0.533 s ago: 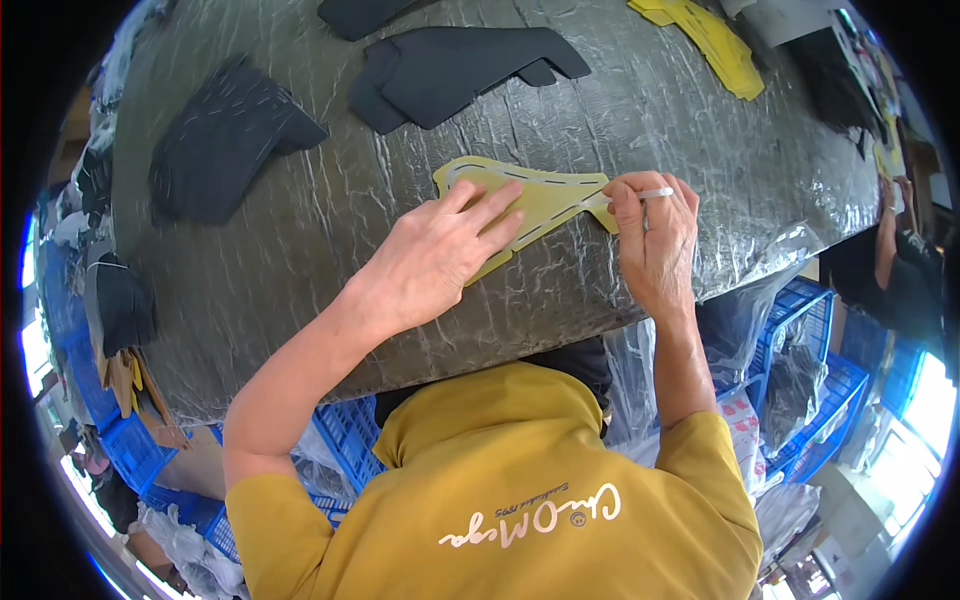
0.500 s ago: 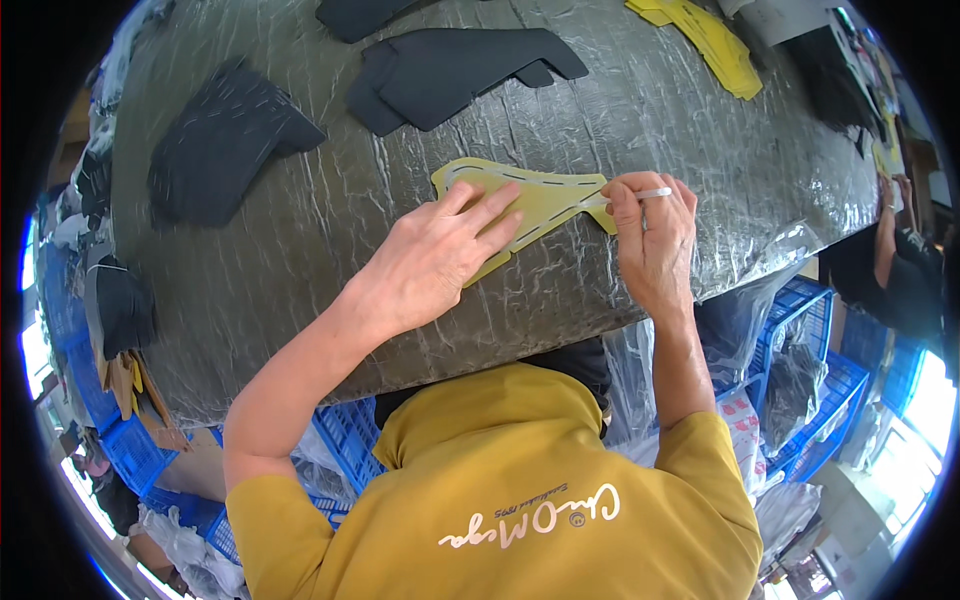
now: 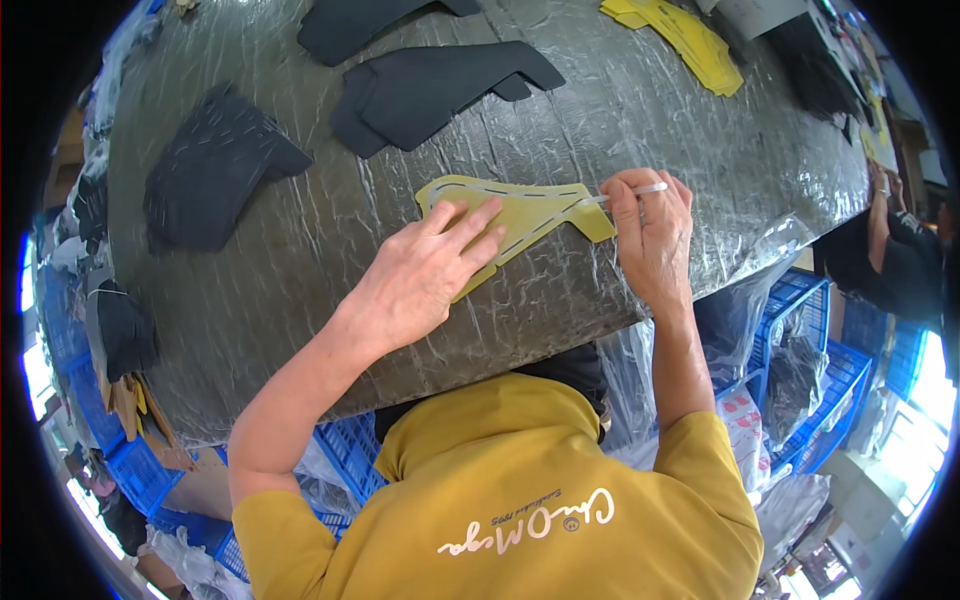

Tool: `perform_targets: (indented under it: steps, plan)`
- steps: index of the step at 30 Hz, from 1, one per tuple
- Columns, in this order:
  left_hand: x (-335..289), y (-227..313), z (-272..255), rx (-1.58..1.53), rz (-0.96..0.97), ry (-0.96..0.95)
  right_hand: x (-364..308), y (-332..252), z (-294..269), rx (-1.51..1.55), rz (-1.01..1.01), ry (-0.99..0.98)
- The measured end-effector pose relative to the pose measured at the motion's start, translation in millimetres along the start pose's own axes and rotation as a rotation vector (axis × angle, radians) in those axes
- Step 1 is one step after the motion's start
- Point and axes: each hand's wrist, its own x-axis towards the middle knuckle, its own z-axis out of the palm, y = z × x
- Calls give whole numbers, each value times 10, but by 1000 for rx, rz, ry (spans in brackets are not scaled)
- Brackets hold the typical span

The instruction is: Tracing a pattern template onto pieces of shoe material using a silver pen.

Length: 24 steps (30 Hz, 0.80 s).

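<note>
No packages, labels, signs or screens clearly in view.

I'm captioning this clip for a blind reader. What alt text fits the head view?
A person's left hand presses flat on a yellow template on a plastic-wrapped table, while the right hand holds a silver pen at the template's right edge. Dark cut pieces and more yellow templates lie beyond.

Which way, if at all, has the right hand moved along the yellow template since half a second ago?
No: the right hand sits by the yellow template's right tip as before.
</note>
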Motion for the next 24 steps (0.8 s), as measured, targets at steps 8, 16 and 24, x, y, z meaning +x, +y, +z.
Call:
perform_targets:
  steps: [8, 16, 24]
  plan:
    - [13, 28, 26, 27, 25, 41, 25, 42, -82, -88, 9, 18]
    - [-29, 295, 225, 292, -15, 101, 148, -172, -35, -74, -25, 51]
    - [-46, 385, 478, 222, -128, 145, 365, -659, 436, 388, -234, -337]
